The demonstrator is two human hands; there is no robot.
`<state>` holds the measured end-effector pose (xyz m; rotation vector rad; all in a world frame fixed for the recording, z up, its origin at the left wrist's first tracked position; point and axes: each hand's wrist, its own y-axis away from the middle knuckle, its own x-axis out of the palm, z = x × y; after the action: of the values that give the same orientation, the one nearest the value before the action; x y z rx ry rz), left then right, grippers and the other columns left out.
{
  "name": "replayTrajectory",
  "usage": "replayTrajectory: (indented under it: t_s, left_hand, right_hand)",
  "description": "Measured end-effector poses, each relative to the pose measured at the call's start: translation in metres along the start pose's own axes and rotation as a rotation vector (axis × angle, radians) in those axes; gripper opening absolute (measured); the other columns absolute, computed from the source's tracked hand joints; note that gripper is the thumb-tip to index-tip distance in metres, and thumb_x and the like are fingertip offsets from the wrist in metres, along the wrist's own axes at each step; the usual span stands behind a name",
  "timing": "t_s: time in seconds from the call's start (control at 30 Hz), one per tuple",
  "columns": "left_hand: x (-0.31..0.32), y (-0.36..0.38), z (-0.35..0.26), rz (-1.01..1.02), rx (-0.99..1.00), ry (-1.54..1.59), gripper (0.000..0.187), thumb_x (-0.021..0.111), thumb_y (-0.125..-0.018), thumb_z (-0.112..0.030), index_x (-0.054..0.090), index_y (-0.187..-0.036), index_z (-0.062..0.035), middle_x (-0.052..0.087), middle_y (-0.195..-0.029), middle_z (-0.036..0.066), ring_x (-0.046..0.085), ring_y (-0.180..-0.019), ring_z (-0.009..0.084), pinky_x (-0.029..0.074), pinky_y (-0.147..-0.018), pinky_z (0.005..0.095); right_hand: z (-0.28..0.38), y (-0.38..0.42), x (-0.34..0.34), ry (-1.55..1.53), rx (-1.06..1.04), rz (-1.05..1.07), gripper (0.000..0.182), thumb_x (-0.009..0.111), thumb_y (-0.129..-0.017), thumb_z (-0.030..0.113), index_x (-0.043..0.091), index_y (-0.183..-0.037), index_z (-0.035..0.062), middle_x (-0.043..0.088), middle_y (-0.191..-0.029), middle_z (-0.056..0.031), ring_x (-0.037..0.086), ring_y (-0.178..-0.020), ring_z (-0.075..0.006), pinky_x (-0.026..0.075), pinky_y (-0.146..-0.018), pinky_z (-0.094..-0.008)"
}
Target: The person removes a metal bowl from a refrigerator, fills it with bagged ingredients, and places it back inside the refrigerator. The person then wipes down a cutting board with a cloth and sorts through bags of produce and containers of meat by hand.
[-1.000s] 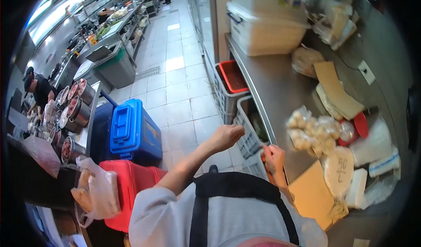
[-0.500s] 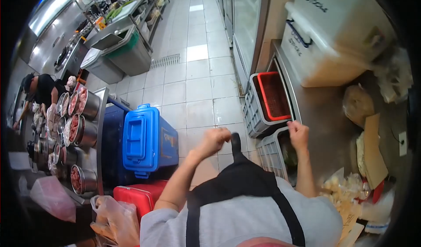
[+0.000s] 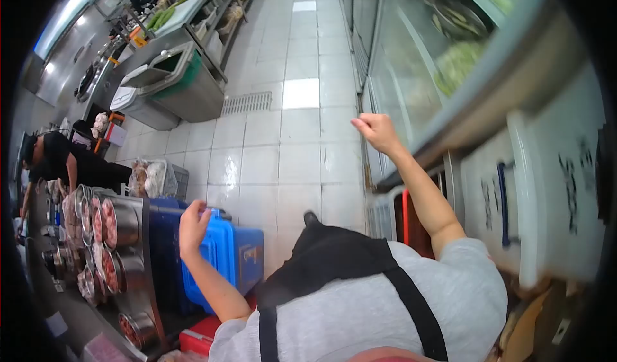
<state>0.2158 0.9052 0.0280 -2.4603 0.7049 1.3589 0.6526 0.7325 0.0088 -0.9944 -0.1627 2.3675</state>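
Observation:
Loosely curled, my left hand (image 3: 193,228) hangs over the edge of the blue lidded bin (image 3: 241,253), with nothing showing in it. My right hand (image 3: 379,132) is held forward as a fist, also with nothing visible in it. It overlaps the glass-door fridge (image 3: 411,60) at its lower edge in this view. Below my right forearm stands a red crate (image 3: 406,217) inside a grey one (image 3: 382,215).
Tiled floor (image 3: 299,127) with a drain grate (image 3: 247,103) runs ahead. At left, a person in black (image 3: 61,156) bends over a counter with metal pots of meat (image 3: 119,222). Grey bins (image 3: 196,86) stand farther on. White storage boxes (image 3: 485,198) are close on my right.
I have moved forward along the aisle. My right hand has swung forward and up, while my left hand has dropped back to the left beside the blue bin. The fridge is now nearer.

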Motion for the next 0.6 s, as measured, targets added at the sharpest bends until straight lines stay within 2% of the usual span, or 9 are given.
replayTrajectory:
  t_s: [0.1,0.13,0.27,0.37,0.4,0.5,0.53,0.57,0.6]
  left_hand:
    - [-0.021,-0.067,0.03,-0.05,-0.195,-0.137,0.025,0.061,-0.072,-0.015,0.055,-0.091,-0.0002,0.06,-0.076,0.015,0.059,-0.07,0.0265,0.046,-0.064,0.0335]
    - [-0.025,-0.101,0.037,-0.068,-0.195,-0.136,0.025,0.061,-0.072,-0.015,0.055,-0.091,-0.0002,0.06,-0.076,0.015,0.059,-0.07,0.0265,0.046,-0.064,0.0335]
    - [-0.016,-0.254,0.055,-0.101,-0.164,-0.073,0.028,0.062,-0.071,-0.018,0.056,-0.092,-0.0015,0.061,-0.078,0.016,0.059,-0.074,0.0286,0.046,-0.067,0.035]
    - [0.015,-0.387,0.021,-0.018,-0.013,-0.097,0.031,0.062,-0.07,-0.02,0.057,-0.095,-0.0024,0.061,-0.085,0.017,0.058,-0.083,0.0305,0.045,-0.073,0.0362]
    - [0.028,-0.427,-0.001,0.044,0.054,-0.082,0.032,0.062,-0.07,-0.02,0.057,-0.096,-0.0024,0.061,-0.087,0.018,0.058,-0.083,0.0305,0.045,-0.073,0.0365]
    - [0.062,-0.528,-0.081,0.243,0.301,-0.005,0.033,0.062,-0.071,-0.02,0.056,-0.099,-0.0025,0.06,-0.09,0.019,0.058,-0.084,0.0308,0.046,-0.072,0.0369]
    - [0.076,-0.558,-0.104,0.328,0.375,0.017,0.033,0.062,-0.072,-0.02,0.055,-0.099,-0.0026,0.059,-0.091,0.019,0.058,-0.084,0.031,0.046,-0.072,0.0369]
    - [0.088,-0.588,-0.124,0.413,0.451,0.039,0.033,0.061,-0.073,-0.019,0.055,-0.1,-0.0028,0.059,-0.091,0.019,0.057,-0.084,0.0311,0.046,-0.072,0.0368]
    - [0.1,-0.618,-0.141,0.416,0.477,0.039,0.033,0.061,-0.073,-0.019,0.055,-0.1,-0.0028,0.059,-0.091,0.019,0.057,-0.084,0.0311,0.046,-0.072,0.0368]
  right_hand:
    - [-0.031,-0.107,0.042,0.176,-0.051,0.144,0.025,0.053,-0.08,0.022,0.054,-0.067,0.0008,0.053,-0.06,-0.0175,0.052,-0.057,-0.0322,0.04,-0.054,-0.0405]
    - [-0.052,-0.136,0.058,0.312,-0.002,0.254,0.014,0.048,-0.08,0.013,0.058,-0.078,0.0042,0.058,-0.073,-0.0176,0.056,-0.073,-0.036,0.043,-0.064,-0.0439]
    - [-0.197,-0.179,0.123,0.386,-0.003,0.258,0.016,0.045,-0.072,0.006,0.051,-0.086,0.0047,0.058,-0.083,-0.0175,0.054,-0.078,-0.0359,0.043,-0.069,-0.0429]
    - [-0.323,-0.133,0.134,0.387,0.376,0.503,0.021,0.045,-0.077,0.019,0.053,-0.087,0.0021,0.057,-0.087,-0.0213,0.054,-0.084,-0.0379,0.043,-0.07,-0.045]
    - [-0.354,-0.107,0.131,0.514,0.581,0.641,0.029,0.046,-0.076,0.016,0.056,-0.101,0.0061,0.056,-0.103,-0.0182,0.053,-0.095,-0.0337,0.043,-0.079,-0.0422]
    - [-0.373,-0.042,0.096,0.564,0.901,1.008,0.023,0.05,-0.073,0.02,0.065,-0.083,0.0047,0.061,-0.088,-0.0178,0.059,-0.083,-0.0313,0.046,-0.073,-0.0403]
    - [-0.414,0.001,0.102,0.669,0.697,1.009,0.022,0.053,-0.071,0.018,0.064,-0.082,0.0023,0.062,-0.087,-0.0168,0.06,-0.08,-0.0298,0.047,-0.071,-0.0394]
    - [-0.432,0.03,0.115,0.304,1.347,0.518,0.022,0.053,-0.071,0.018,0.064,-0.082,0.0012,0.062,-0.083,-0.0167,0.06,-0.078,-0.0278,0.047,-0.069,-0.0395]
    - [-0.433,0.037,0.11,0.22,1.533,0.399,0.022,0.053,-0.072,0.018,0.064,-0.081,0.0013,0.062,-0.083,-0.0168,0.06,-0.078,-0.0273,0.047,-0.069,-0.0396]
